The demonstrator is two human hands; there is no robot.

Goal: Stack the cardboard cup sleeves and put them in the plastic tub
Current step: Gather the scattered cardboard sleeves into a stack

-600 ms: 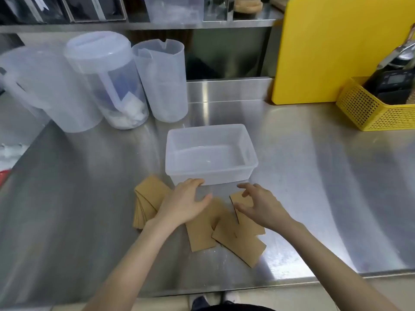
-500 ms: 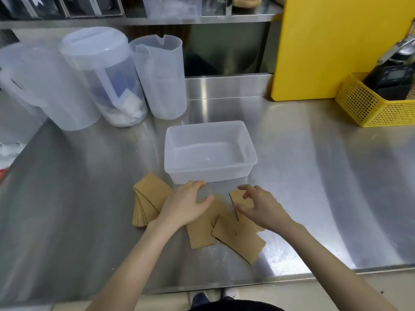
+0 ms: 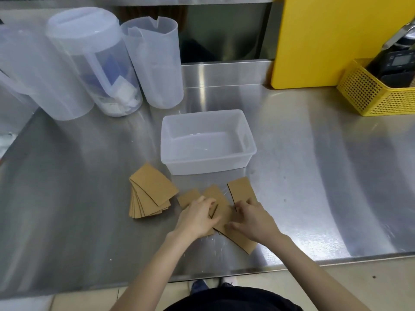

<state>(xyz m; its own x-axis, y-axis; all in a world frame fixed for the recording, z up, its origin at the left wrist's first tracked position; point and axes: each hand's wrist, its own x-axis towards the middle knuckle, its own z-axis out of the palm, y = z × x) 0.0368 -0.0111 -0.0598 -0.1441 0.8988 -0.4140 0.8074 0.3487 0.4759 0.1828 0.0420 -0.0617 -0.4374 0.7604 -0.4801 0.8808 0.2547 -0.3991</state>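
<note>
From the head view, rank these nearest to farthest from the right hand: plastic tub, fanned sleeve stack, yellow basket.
From the right hand:
1. Plastic tub, just ahead of it, empty.
2. Fanned sleeve stack, to the left, beyond the left hand.
3. Yellow basket, far back right.

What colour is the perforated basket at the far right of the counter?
Yellow. The basket shows best, and only, in the head view.

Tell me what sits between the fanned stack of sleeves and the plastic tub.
Nothing: in the head view, only bare steel counter separates the fanned stack from the plastic tub. Both hands work the loose sleeves nearer the person.
</note>
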